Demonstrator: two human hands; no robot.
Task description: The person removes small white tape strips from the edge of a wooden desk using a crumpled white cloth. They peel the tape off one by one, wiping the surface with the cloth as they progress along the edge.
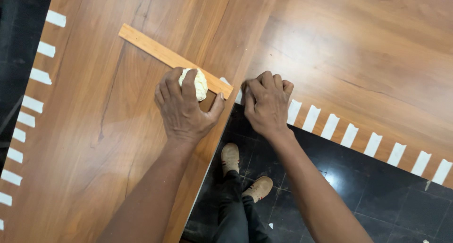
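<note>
One cloth wad (pixel 200 84) in left hand (pixel 185 108)

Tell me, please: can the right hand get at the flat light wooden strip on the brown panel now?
Probably yes. The right hand rests on the panel edge beside the near end of the flat light wooden strip, with nothing between them; the left hand covers only part of that end.

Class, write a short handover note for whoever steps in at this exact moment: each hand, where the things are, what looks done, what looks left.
Left hand: closed on a cream cloth wad, pressing it on the narrow wooden strip lying across the left board.
Right hand: fingers curled on the corner edge of the right board, holding nothing.
Done: white tape strips line both boards' edges.
Left: cannot tell how far the rubbing has gone; the strip's far end looks untouched.
</note>
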